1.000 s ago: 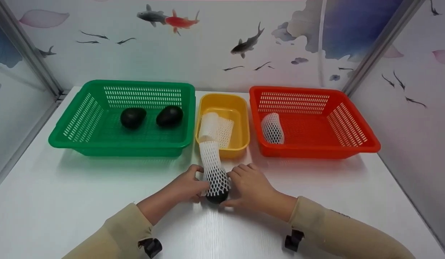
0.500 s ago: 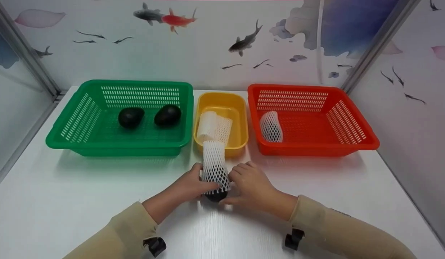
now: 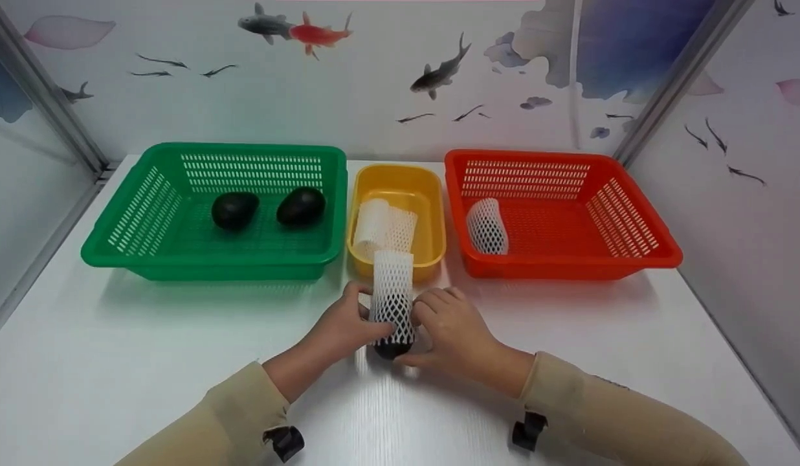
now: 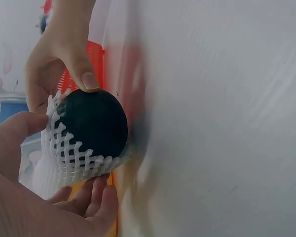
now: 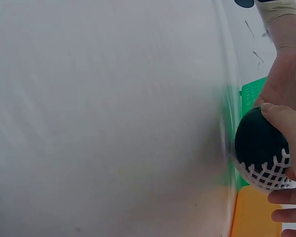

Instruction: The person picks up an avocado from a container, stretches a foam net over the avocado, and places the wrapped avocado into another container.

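A dark avocado (image 3: pixel 392 351) sits partly inside a white foam net sleeve (image 3: pixel 393 278) in front of the yellow container. Its blunt near end sticks out of the sleeve, and the sleeve's far part reaches up over the container's front rim in the head view. My left hand (image 3: pixel 340 325) grips the sleeve around the fruit from the left, thumb on top. From the right, my right hand (image 3: pixel 457 331) holds the avocado, the thumb pressing its bare end (image 4: pixel 101 121). In the right wrist view the netting (image 5: pixel 271 175) wraps the fruit's lower side.
A green basket (image 3: pixel 225 262) on the left holds two bare avocados (image 3: pixel 301 206). The yellow container (image 3: pixel 432 259) in the middle holds white foam nets (image 3: pixel 373 223). In the red basket (image 3: pixel 571 266) on the right lies a netted avocado (image 3: pixel 487 226). Printed walls enclose the white table.
The sleeve has swung from leaning left to nearly straight, its far end shifting right. My left hand has moved slightly right and forward, its thumb now over the netting. The right hand stays nearly still.
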### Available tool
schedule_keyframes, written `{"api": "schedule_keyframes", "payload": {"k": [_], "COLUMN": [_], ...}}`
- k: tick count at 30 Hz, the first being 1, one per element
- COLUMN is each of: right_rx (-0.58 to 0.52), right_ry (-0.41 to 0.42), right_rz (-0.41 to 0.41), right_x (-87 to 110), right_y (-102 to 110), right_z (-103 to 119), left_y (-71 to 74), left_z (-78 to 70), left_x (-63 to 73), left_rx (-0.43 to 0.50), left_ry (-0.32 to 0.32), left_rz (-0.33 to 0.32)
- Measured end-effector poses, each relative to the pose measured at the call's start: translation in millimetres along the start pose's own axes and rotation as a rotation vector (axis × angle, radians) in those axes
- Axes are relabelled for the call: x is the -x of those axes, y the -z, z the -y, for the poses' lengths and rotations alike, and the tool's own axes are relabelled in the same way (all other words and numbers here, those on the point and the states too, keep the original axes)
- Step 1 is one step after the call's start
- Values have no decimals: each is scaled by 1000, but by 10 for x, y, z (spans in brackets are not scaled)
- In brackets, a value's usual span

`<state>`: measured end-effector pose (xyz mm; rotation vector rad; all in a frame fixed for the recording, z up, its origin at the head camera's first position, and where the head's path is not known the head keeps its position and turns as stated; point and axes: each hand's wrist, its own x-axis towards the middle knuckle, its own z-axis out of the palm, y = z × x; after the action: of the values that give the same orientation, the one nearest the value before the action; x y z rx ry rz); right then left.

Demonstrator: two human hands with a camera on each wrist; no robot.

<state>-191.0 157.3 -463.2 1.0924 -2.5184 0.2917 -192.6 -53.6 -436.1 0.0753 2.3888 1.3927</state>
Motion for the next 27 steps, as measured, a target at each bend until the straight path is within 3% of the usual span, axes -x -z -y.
{"api": "schedule_keyframes", "payload": {"k": [5, 12, 19, 27], "right_rx": [-84, -246, -367, -528], "right_ry": [-86, -199, -187, -224], "right_rz": [80, 169, 119, 76], "right_x": [-16, -30, -24, -27], "right_y": [28, 8, -67, -120], "right_z": [25, 48, 61, 87], "left_y": [-26, -32, -15, -45], "left_z": [-5, -9, 53, 96], "left_x": [18, 69, 88, 73], "left_rx": [-15, -196, -299, -328], "left_ry": [-27, -133, -226, -297], "left_rz": [-38, -41, 38, -32]}}
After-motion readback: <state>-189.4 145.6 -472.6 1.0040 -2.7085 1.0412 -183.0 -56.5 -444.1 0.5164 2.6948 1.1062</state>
